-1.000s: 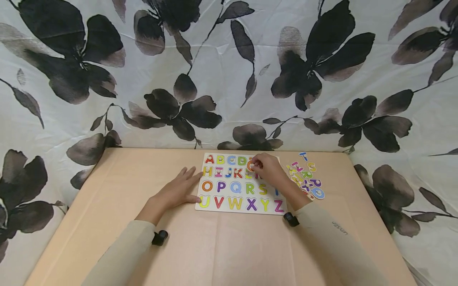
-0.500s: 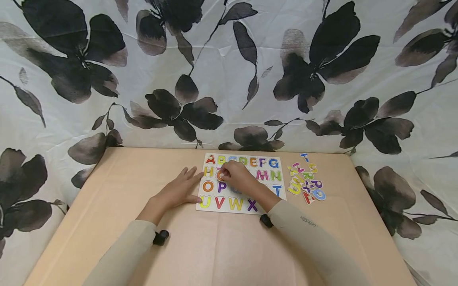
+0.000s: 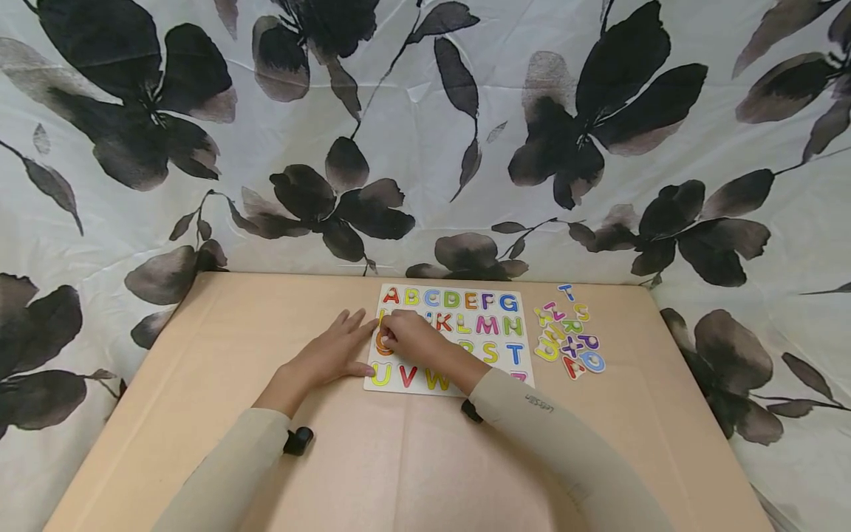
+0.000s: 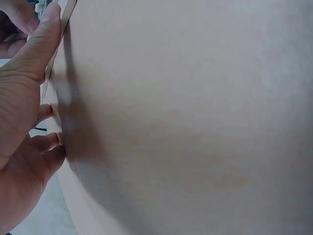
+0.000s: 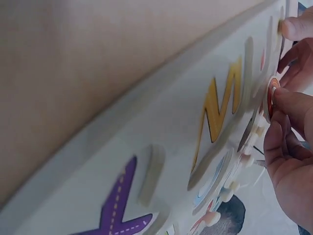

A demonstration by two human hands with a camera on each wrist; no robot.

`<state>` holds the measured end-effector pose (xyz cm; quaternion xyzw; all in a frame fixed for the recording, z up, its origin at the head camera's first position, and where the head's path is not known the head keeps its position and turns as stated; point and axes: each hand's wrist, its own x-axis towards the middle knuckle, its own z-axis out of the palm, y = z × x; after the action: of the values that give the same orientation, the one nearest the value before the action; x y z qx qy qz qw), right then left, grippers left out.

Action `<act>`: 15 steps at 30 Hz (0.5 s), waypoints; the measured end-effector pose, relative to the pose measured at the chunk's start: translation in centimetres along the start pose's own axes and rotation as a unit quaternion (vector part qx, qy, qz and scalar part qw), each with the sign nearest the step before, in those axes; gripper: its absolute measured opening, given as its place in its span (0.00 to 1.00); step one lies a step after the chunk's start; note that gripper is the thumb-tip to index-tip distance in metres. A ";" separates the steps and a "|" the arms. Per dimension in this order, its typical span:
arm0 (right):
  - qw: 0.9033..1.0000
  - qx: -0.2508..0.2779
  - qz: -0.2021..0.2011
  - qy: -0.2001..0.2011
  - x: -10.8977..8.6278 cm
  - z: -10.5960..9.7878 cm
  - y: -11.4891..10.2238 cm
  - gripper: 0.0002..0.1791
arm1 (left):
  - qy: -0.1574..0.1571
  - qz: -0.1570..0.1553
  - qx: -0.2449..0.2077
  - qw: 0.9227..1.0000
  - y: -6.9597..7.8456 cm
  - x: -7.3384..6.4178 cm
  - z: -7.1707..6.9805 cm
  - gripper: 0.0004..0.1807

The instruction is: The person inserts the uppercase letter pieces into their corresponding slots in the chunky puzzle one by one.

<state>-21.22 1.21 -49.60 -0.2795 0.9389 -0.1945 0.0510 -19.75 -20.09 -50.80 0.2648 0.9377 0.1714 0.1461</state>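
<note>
Orange letter (image 5: pixel 269 100), seemingly above recessed board (image 5: pixel 171 107).

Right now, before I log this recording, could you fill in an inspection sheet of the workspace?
Surface: pale tan tabletop, faint creases.
Job's things: white alphabet board lies flat; orange letter piece is held tilted at the board, contact unclear; loose letter pieces lie clustered to the board's right.
Clutter: nothing seen.
Left hand: thumb touches the board's left edge.
Right hand: fingers pinch the orange letter piece.
Cables: nothing seen.
Surroundings: white backdrop with dark floral print behind the tabletop; long light sleeves and a black device at each wrist.
</note>
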 end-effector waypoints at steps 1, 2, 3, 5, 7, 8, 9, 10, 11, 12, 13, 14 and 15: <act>1.000 -0.003 0.000 0.000 0.0 0.1 0.0 0.03 | 0.001 0.001 0.000 1.000 0.0 0.0 0.0 0.56; 1.000 -0.003 0.000 -0.004 0.1 0.2 0.0 0.03 | 0.001 0.002 -0.001 1.000 0.1 0.0 -0.1 0.56; 1.000 -0.005 -0.001 -0.008 0.1 0.3 0.0 0.03 | 0.001 0.003 -0.001 1.000 0.1 0.0 -0.1 0.55; 1.000 -0.010 -0.001 -0.017 0.1 0.4 -0.1 0.03 | 0.002 0.004 0.001 1.000 0.2 0.0 -0.2 0.55; 1.000 -0.013 -0.001 -0.026 0.2 0.5 -0.1 0.03 | 0.002 0.005 0.000 1.000 0.2 0.0 -0.2 0.55; 0.999 -0.014 -0.001 -0.030 0.2 0.5 -0.1 0.03 | 0.002 0.005 0.000 1.000 0.2 0.0 -0.2 0.55; 0.999 -0.016 -0.002 -0.032 0.2 0.6 -0.1 0.03 | 0.002 0.006 0.000 1.000 0.2 0.0 -0.2 0.55; 0.999 -0.015 -0.003 -0.032 0.2 0.6 0.0 0.03 | 0.002 0.005 0.000 1.000 0.2 0.0 -0.2 0.55; 0.999 -0.014 -0.003 -0.032 0.2 0.6 0.0 0.03 | 0.002 0.006 0.002 1.000 0.1 0.1 -0.2 0.55; 0.999 -0.012 -0.004 -0.031 0.2 0.7 0.0 0.04 | 0.002 0.006 0.001 1.000 0.1 0.0 -0.1 0.55; 0.999 -0.013 -0.005 -0.031 0.1 0.7 0.0 0.04 | 0.002 0.006 0.000 1.000 0.1 0.0 -0.2 0.55; 0.999 -0.013 -0.005 -0.030 0.0 0.7 0.1 0.05 | 0.001 0.006 -0.001 1.000 0.1 0.0 -0.1 0.55; 0.999 -0.015 -0.005 -0.030 0.0 0.7 0.1 0.05 | 0.001 0.006 -0.001 1.000 0.1 0.0 -0.1 0.55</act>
<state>-21.09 1.09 -50.29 -0.2910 0.9382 -0.1722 0.0737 -19.75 -20.05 -50.63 0.2697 0.9361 0.1733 0.1444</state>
